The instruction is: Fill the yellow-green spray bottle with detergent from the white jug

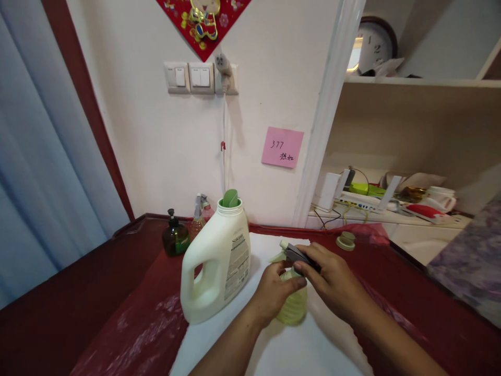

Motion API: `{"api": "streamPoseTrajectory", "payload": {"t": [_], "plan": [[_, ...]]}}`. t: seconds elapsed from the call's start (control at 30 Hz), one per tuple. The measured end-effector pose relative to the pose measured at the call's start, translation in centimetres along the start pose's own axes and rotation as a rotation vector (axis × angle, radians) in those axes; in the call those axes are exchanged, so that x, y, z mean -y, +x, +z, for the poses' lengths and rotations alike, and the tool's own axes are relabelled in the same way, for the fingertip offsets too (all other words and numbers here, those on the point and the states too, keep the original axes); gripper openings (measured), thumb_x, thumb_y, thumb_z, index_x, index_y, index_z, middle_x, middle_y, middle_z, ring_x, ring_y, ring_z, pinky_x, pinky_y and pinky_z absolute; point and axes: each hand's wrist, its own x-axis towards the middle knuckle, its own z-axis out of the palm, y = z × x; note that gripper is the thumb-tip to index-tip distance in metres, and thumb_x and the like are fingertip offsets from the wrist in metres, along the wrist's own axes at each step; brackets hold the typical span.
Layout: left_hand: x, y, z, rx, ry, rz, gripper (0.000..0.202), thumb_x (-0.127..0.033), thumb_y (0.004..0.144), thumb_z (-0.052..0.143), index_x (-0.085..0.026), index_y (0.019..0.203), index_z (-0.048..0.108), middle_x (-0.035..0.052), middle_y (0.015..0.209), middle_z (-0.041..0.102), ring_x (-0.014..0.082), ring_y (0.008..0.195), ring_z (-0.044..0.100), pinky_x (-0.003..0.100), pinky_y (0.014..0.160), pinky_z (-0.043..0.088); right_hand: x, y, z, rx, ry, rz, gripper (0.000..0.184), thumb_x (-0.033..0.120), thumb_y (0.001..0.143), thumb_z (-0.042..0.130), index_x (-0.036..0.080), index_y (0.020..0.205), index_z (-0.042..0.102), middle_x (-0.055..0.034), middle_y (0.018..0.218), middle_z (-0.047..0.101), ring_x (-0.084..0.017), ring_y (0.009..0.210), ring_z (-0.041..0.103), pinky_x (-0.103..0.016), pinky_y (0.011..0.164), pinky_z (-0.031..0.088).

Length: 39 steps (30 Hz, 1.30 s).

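Observation:
A clear yellow-green spray bottle (pixel 293 308) stands on a white sheet (pixel 270 350). My left hand (pixel 272 295) is closed around its upper part, just below the neck. My right hand (pixel 326 277) grips the grey and pale green spray head (pixel 296 254) on top; whether it is fully seated on the neck is hidden by my fingers. Left of my hands stands a large white detergent jug (pixel 213 271) with a handle. Its cap is off, and a green spout (pixel 230 198) shows in its mouth.
A dark pump bottle (pixel 175 237) and further spray bottles (pixel 198 222) stand behind the jug, near the wall. A greenish cap (pixel 346 241) lies at the right on the dark red table (pixel 395 282). Beyond it, shelves hold a white router (pixel 352 201).

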Motion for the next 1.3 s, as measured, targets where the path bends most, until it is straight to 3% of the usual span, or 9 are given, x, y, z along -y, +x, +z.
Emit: {"api": "streamPoseTrajectory", "payload": {"t": [0.23,0.4,0.53,0.63,0.8,0.9,1.0,1.17,1.3], "plan": [[-0.6,-0.6,-1.1,0.017,0.071,-0.011,0.042,-0.037,0.082,0.073,-0.014,0.117,0.070,0.0124,0.126,0.070,0.0317,0.122,0.058,0.045,0.107,0.039,-0.3,0.1,0.1,-0.024,0.003,-0.001,0.027,0.035,0.097,0.050,0.023,0.116,0.065,-0.0049,0.095,0.063,-0.022,0.088,0.060,-0.039,0.079,0.047],[-0.3,-1.7,-1.5,-0.001,0.148,-0.049,0.071,-0.029,0.064,0.087,-0.018,0.130,0.062,0.0139,0.141,0.060,0.0367,0.133,0.049,0.050,0.114,0.034,-0.2,-0.2,0.2,-0.039,0.021,0.027,0.032,0.040,0.098,0.048,0.023,0.118,0.065,-0.0057,0.098,0.064,-0.023,0.091,0.060,-0.040,0.080,0.047],[0.4,-3.2,-2.2,-0.041,0.369,-0.093,0.090,-0.015,0.061,0.085,-0.018,0.143,0.049,0.0152,0.152,0.048,0.0353,0.143,0.038,0.049,0.121,0.023,-1.0,-1.8,0.9,-0.060,0.106,0.103,0.048,0.049,0.099,0.044,0.024,0.139,0.053,-0.0091,0.118,0.063,-0.025,0.110,0.059,-0.045,0.095,0.046],[1.2,-3.7,-2.4,-0.011,0.442,-0.100,0.092,-0.013,0.067,0.076,-0.016,0.151,0.039,0.0150,0.158,0.042,0.0317,0.147,0.033,0.046,0.124,0.019,-2.2,-3.7,2.4,-0.067,0.228,0.214,0.071,0.052,0.089,0.059,0.025,0.150,0.038,-0.0129,0.145,0.052,-0.028,0.130,0.051,-0.049,0.106,0.043],[2.1,-3.7,-2.7,0.018,0.429,-0.112,0.098,-0.022,0.074,0.071,-0.017,0.159,0.022,0.0127,0.167,0.027,0.0302,0.154,0.021,0.045,0.127,0.012,-3.3,-5.4,5.5,0.023,0.409,0.260,0.083,0.038,0.071,0.080,0.020,0.144,0.045,-0.0152,0.149,0.051,-0.031,0.137,0.047,-0.049,0.115,0.036],[2.9,-3.6,-3.7,0.037,0.456,-0.114,0.097,-0.025,0.079,0.068,-0.016,0.161,0.016,0.0126,0.169,0.020,0.0282,0.156,0.017,0.043,0.128,0.009,-3.3,-5.2,6.4,-0.007,0.481,0.275,0.085,0.028,0.069,0.080,0.018,0.145,0.044,-0.0156,0.150,0.051,-0.030,0.137,0.048,-0.048,0.116,0.035],[4.4,-3.5,-5.1,0.074,0.455,-0.092,0.102,-0.034,0.080,0.069,-0.015,0.161,0.011,0.0141,0.169,0.016,0.0297,0.156,0.017,0.045,0.127,0.011,-3.3,-4.9,6.7,-0.049,0.511,0.268,0.079,0.020,0.068,0.077,0.024,0.142,0.049,-0.0093,0.145,0.057,-0.026,0.132,0.054,-0.044,0.112,0.041],[5.8,-4.0,-6.5,0.079,0.506,-0.060,0.111,-0.054,0.078,0.070,-0.015,0.162,0.008,0.0177,0.168,0.020,0.0332,0.155,0.018,0.046,0.126,0.016,-3.4,-4.9,7.0,-0.159,0.482,0.297,0.071,0.024,0.066,0.079,0.024,0.133,0.056,-0.0087,0.133,0.065,-0.028,0.122,0.061,-0.045,0.104,0.047],[3.2,-5.8,-6.5,-0.011,0.589,-0.075,0.101,-0.067,0.072,0.073,-0.021,0.155,0.036,0.0190,0.160,0.041,0.0404,0.150,0.031,0.054,0.119,0.035,-4.2,-4.2,5.9,-0.266,0.425,0.341,0.054,0.021,0.065,0.075,0.022,0.118,0.062,-0.0053,0.114,0.070,-0.024,0.104,0.067,-0.038,0.091,0.053]]}}
